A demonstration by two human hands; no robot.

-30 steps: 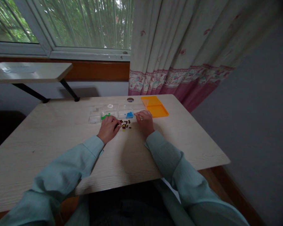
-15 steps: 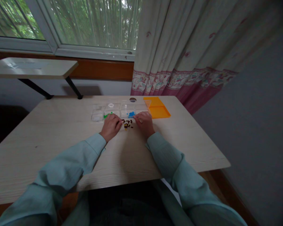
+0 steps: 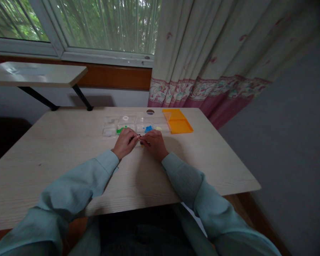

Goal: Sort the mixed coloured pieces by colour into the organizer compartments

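My left hand [image 3: 126, 142] rests curled on the table, fingertips pinched at a small heap of dark pieces [image 3: 141, 138] lying between both hands. My right hand [image 3: 154, 143] lies over the right part of that heap, fingers bent down onto the pieces and hiding most of them. Just behind the hands stands a clear compartment box [image 3: 110, 127] holding green pieces [image 3: 121, 129], blue pieces [image 3: 148, 128] and a few pale yellow ones [image 3: 158, 128]. What each hand pinches is too small to make out.
An orange lid or tray [image 3: 178, 123] lies at the back right of the wooden table [image 3: 56, 149]. A second small table [image 3: 34, 73] stands at the far left under the window. A curtain [image 3: 202, 53] hangs behind; the table's right edge drops toward a grey wall.
My right hand has slid left from beside the box onto the dark pieces, now meeting the left hand. The left hand has barely moved.
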